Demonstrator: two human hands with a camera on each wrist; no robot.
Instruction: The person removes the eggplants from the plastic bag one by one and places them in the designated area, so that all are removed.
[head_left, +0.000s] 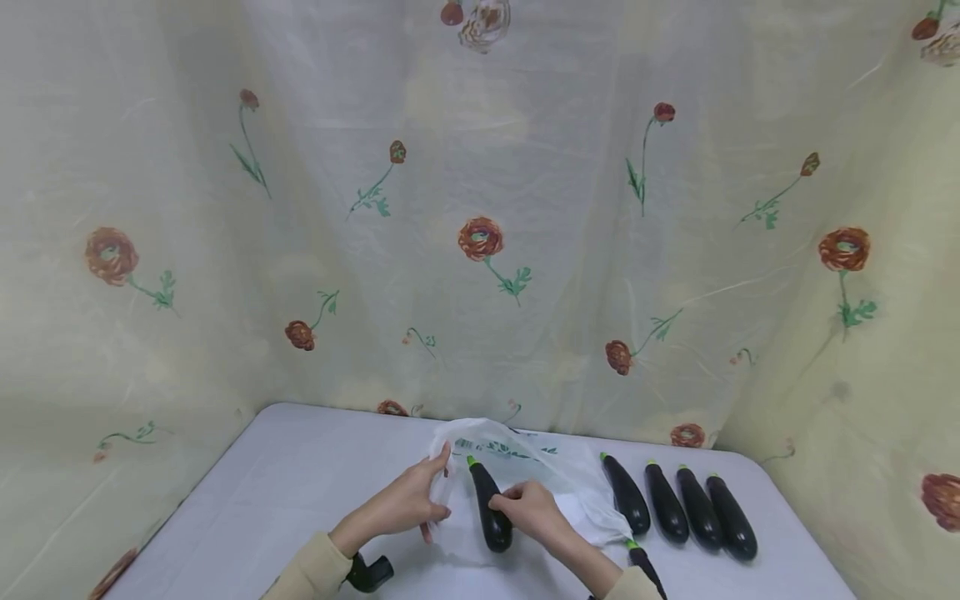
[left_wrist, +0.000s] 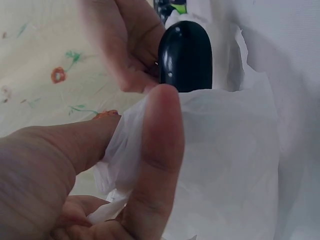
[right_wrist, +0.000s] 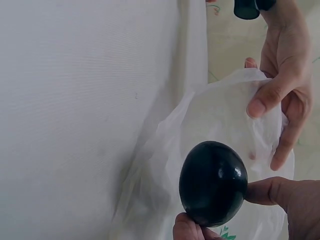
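Observation:
Dark, glossy and held at a tilt with its green stem end away from me, an eggplant point(head_left: 486, 500) is in my right hand point(head_left: 534, 512), pinched between thumb and fingers. It is at the mouth of a thin white plastic bag point(head_left: 551, 473) with green print. My left hand point(head_left: 408, 502) grips the left edge of the bag's opening, its thumb point(right_wrist: 265, 100) against the film. In the left wrist view, the eggplant's rounded end point(left_wrist: 186, 57) shows above the bag's rim point(left_wrist: 225, 100). The bag's inside is partly hidden.
Several more eggplants point(head_left: 701, 508) lie in a row on the white table point(head_left: 315, 467) at the right. Another eggplant point(head_left: 647, 567) lies partly behind my right forearm. A dark object point(head_left: 369, 573) shows by my left wrist. A flowered curtain point(head_left: 480, 333) hangs around the table.

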